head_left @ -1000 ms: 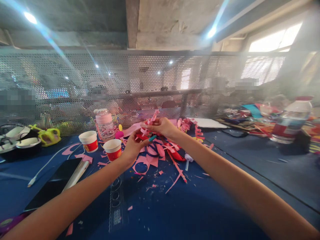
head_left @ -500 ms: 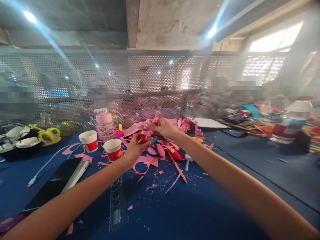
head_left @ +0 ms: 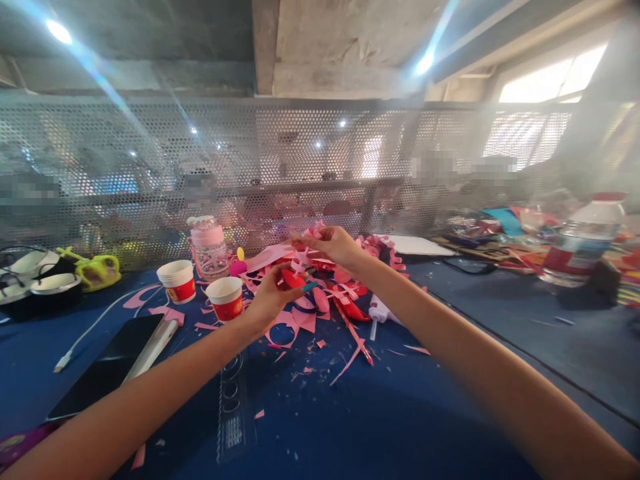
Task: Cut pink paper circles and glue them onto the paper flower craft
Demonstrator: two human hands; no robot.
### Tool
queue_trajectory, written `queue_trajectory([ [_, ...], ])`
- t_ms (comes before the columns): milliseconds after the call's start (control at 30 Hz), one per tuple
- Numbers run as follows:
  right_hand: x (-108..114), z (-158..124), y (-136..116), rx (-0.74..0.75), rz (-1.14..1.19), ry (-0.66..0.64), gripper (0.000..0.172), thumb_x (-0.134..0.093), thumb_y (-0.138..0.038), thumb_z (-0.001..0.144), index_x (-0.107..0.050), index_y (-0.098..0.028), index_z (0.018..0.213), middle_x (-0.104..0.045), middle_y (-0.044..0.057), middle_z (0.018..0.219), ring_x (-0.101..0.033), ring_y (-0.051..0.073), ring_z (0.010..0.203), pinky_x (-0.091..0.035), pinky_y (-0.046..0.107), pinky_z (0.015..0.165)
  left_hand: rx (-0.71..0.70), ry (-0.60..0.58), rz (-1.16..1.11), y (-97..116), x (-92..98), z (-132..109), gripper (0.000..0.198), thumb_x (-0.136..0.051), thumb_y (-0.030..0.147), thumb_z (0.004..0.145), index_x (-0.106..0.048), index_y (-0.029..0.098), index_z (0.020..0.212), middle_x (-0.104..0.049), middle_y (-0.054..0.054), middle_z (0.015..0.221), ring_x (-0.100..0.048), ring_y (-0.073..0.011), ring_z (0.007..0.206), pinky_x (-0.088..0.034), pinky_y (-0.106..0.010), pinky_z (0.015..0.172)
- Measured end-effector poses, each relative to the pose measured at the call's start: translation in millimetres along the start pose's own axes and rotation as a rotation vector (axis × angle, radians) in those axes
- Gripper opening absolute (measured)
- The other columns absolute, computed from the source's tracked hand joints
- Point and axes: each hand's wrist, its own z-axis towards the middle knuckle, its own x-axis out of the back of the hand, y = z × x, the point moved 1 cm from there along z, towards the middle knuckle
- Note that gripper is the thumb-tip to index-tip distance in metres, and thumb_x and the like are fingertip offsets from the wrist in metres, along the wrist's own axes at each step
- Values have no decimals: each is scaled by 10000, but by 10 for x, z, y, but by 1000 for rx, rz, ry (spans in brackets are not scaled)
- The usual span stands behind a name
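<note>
My right hand [head_left: 339, 245] is closed in a pinch over the pile, holding a curled pink paper piece [head_left: 315, 231]. Lower and to the left, my left hand [head_left: 274, 293] is bent around something red, mostly hidden by the fingers. A small teal piece [head_left: 310, 287] shows at its thumb tip; I cannot tell whether it belongs to the red thing. Pink paper scraps [head_left: 303, 320] lie in a heap beneath both hands. A thin pink-and-red stick [head_left: 354, 328] pokes out toward me, and a glue-gun-like white nozzle [head_left: 377, 312] rests beside my right forearm.
Two paper cups [head_left: 225, 299] and a pink-lidded jar [head_left: 207, 248] stand left of the heap. A phone [head_left: 113, 363], white cable [head_left: 85, 337] and clear stencil ruler [head_left: 233, 407] lie nearer. A water bottle [head_left: 580, 240] stands right; a perforated metal screen [head_left: 310, 147] crosses behind.
My right hand has shifted slightly right and up, with the pink paper in its fingers. The white nozzled thing beside my forearm shows more now. My left hand has barely moved.
</note>
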Motion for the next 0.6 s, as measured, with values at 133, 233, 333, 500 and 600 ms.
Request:
queue_trajectory([
  [133,9,-25,-54,6,-46,-10,243,-776,-338,580,-638,-139,595,-675,43,700,-605,105,646,-518,229,618,30,-39,-46,-1,0,-5,534,-791,90,545,-557,165,1020,-663,-58,962,-611,-207,970,-416,-382,927],
  [233,6,-48,-72,9,-53,-49,238,-746,-353,628,-666,-132,668,-687,59,730,-613,113,647,-526,246,631,64,-31,-73,30,-20,-22,460,-758,61,573,-586,144,991,-680,-68,954,-621,-203,968,-419,-359,937],
  [333,13,-51,-71,14,-89,-69,259,-736,-374,638,-667,-131,694,-687,67,746,-615,119,650,-530,272,667,103,-1,-96,48,-36,-32,395,-715,13,593,-610,132,954,-694,-64,933,-645,-182,907,-442,-333,916],
  [500,40,-18,-35,59,-209,-73,299,-719,-413,648,-595,-142,628,-656,53,719,-613,138,700,-513,275,664,191,8,-143,28,-50,-26,316,-623,-75,630,-638,99,892,-705,-75,913,-660,-161,868,-502,-241,819],
  [600,89,6,-12,135,-396,-141,303,-697,-432,668,-588,-149,686,-650,52,773,-608,155,758,-495,275,664,254,68,-175,-22,-50,-33,334,-560,-127,649,-641,92,888,-709,-70,876,-666,-144,837,-526,-198,755],
])
